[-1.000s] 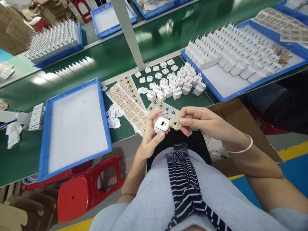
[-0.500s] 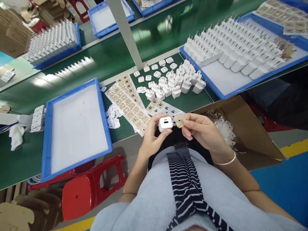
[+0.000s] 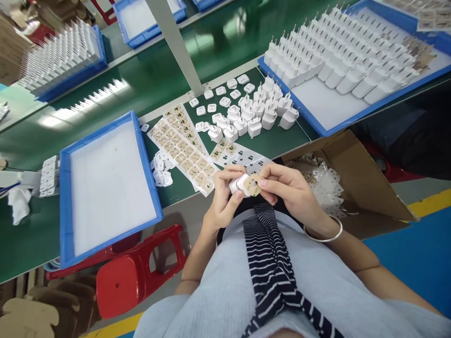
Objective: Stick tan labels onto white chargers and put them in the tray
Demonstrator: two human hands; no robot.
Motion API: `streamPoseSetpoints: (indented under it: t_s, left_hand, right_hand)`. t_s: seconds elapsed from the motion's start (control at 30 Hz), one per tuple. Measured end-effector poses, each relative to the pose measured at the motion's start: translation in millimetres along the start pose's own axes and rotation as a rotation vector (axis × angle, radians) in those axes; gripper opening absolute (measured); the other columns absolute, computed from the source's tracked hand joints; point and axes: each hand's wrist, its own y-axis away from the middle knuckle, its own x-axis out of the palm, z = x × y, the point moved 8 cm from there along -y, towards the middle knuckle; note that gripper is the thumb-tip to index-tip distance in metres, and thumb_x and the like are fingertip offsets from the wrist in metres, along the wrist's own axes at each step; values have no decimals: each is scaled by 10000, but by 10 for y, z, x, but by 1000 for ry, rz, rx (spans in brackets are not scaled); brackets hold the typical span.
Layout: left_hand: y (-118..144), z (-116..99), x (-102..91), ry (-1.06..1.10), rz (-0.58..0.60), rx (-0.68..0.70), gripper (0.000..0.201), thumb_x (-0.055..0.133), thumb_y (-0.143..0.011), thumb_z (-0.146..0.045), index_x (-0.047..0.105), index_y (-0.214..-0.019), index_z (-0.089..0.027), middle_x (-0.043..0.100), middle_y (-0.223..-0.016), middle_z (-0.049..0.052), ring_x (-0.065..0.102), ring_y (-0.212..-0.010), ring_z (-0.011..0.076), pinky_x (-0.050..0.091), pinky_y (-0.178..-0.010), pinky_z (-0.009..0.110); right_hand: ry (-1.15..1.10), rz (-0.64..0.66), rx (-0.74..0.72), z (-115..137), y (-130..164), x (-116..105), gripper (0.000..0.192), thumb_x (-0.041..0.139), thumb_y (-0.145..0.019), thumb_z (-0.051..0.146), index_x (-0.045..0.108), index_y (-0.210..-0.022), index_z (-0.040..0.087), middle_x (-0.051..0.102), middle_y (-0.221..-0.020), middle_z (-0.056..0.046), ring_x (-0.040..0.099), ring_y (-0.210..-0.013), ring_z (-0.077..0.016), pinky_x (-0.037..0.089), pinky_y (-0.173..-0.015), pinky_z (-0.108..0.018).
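My left hand (image 3: 222, 202) grips the charger (image 3: 238, 183) near my lap, just below the table edge. My right hand (image 3: 287, 190) pinches a sticker (image 3: 251, 185) against its face. Risk: sticker lands crooked if the charger twists in my grip.

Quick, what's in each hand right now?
Left hand: closed on a white charger.
Right hand: pinching a tan sticker against the charger.
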Motion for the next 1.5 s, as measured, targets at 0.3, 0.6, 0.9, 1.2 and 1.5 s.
streamPoseSetpoints:
  t_s: [0.3,0.6,0.9,1.2,1.5]
  left_hand:
    - [-13,-21,28,18,32,4,267,525,-990,-398,482,-1218,-267,565,-1121,83,556,-1048,231,487,-912,435]
    - [-4,-25,32,59,42,-13,264,542,-987,-371,493,-1227,-272,554,-1139,78,555,-1079,231,472,-951,439]
    - [-10,-36,37,31,69,13,270,544,-986,-340,495,-1238,-256,562,-1147,87,561,-1075,231,476,-939,433]
    - [-12,-50,35,-32,95,22,264,540,-987,-332,492,-1234,-251,566,-1161,96,578,-1071,234,485,-941,437]
    - [-6,-1,50,-7,120,8,254,551,-979,-306,499,-1220,-240,570,-1121,88,563,-1027,213,480,-898,399]
  right_hand:
    - [59,56,15,2,5,32,267,664,-926,314,550,-728,176,463,-553,58,392,-488,-65,303,-468,-213]
    - [65,58,26,-10,4,33,284,681,-918,350,544,-734,182,465,-559,59,398,-484,-65,302,-460,-213]
    - [104,50,30,-19,-4,6,290,680,-917,355,555,-730,173,457,-560,61,397,-479,-57,300,-444,-200]
    - [117,53,64,-45,-28,-4,413,737,-857,501,526,-702,182,463,-524,65,403,-467,-59,312,-440,-202]
    - [233,68,128,-96,-43,-55,373,734,-852,465,549,-704,177,544,-523,43,465,-465,-66,363,-457,-195]
